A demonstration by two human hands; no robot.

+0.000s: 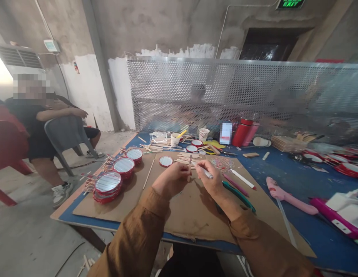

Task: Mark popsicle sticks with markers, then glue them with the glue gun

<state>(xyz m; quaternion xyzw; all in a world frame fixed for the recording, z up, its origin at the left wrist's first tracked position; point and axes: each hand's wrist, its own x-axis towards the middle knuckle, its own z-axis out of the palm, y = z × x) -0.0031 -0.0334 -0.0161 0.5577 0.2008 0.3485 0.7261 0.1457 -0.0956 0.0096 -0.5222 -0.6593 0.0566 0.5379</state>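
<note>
My left hand (171,180) pinches a flat wooden craft stick (190,162), held upright over the cardboard sheet (193,215). In my right hand (213,184) is a white marker pen (207,174), its tip end close to the stick. Just beyond my hands lie more loose craft sticks (181,159) and a small red-rimmed disc (165,161). To the right of my right hand are another white marker with a red end (243,179), a purple pen (235,185) and teal-handled pliers or cutters (239,195), partly hidden by my wrist.
Stacked red-rimmed round pieces (108,182) with sticks stand at the left. Paper cups (204,134), a phone (225,133) and a red bottle (242,132) line the back. A pink glue gun (291,197) and purple power strip (335,219) lie right. A person (31,123) sits at left.
</note>
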